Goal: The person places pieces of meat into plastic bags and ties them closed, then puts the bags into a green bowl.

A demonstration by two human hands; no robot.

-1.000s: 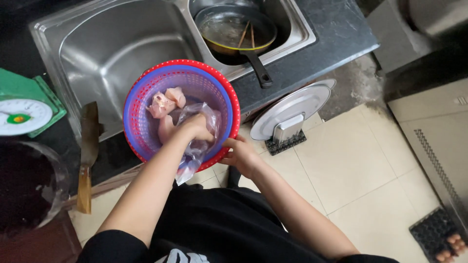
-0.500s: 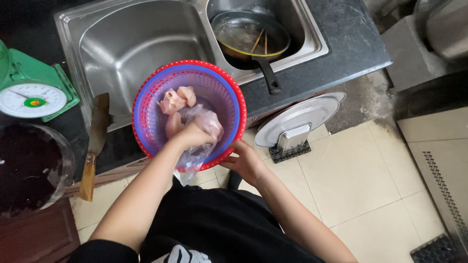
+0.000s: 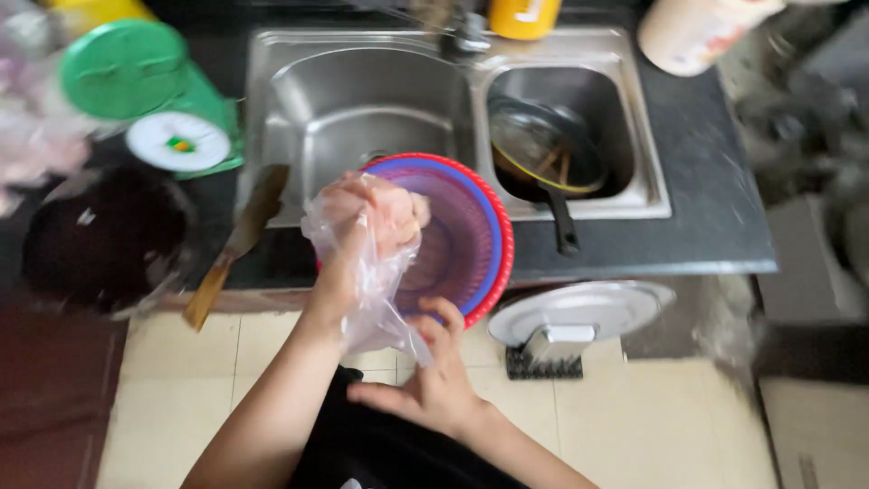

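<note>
**Fingers on bag and basket, over the sink edge**

Fingers of the left hand are closed around a thin clear plastic bag holding pale pink raw meat; the bag wraps the fist and its loose tail hangs down towards the right hand.

Right hand: fingers curl up onto the lower rim of the round red-and-purple plastic strainer basket, gripping it from below. Thumb side sits just beside the bag's hanging end; whether they touch, can't tell.

Basket position: tilted, mouth facing the camera, over the front edge of the dark stone tabletop, partly over the left bowl of the stainless steel double sink. Left fist with bag sits in front of the basket's left half. Can't see anything inside the basket from here.

Around it:
- right sink bowl: dark frying pan with sticks inside, handle pointing to the tabletop front
- left of sink: wooden-handled cleaver lying on the tabletop, handle over the edge
- far left: green kitchen scale with white dial, dark round bowl near it
- below tabletop edge, right of basket: round grey metal lid on the pale tiled floor

Frame is motion-blurred, edges soft.
</note>
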